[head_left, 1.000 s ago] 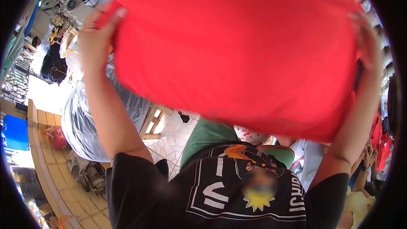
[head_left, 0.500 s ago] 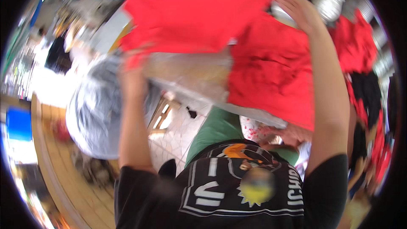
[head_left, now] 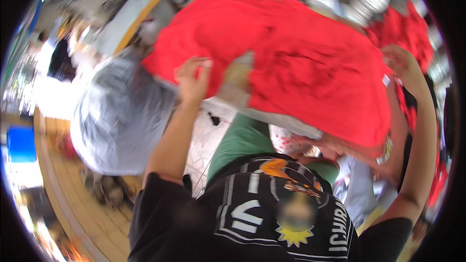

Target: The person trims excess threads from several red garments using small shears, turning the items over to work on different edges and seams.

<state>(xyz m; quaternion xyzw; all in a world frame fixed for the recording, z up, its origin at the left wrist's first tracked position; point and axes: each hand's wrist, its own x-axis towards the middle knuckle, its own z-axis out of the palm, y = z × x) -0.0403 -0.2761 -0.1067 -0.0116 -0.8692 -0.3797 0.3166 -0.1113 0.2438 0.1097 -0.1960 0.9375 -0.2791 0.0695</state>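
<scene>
red cloth [head_left: 320, 75] near both hands [head_left: 193, 83]

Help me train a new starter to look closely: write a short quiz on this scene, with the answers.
1. Multiple choice: what colour is the cloth on the table? (a) blue (b) red (c) green
2. True or false: the plastic bundle is nearer the left hand than the right hand.
3. Fill in the blank: the person's printed shirt is mainly ____.

Key: 1. b; 2. true; 3. black.
</scene>
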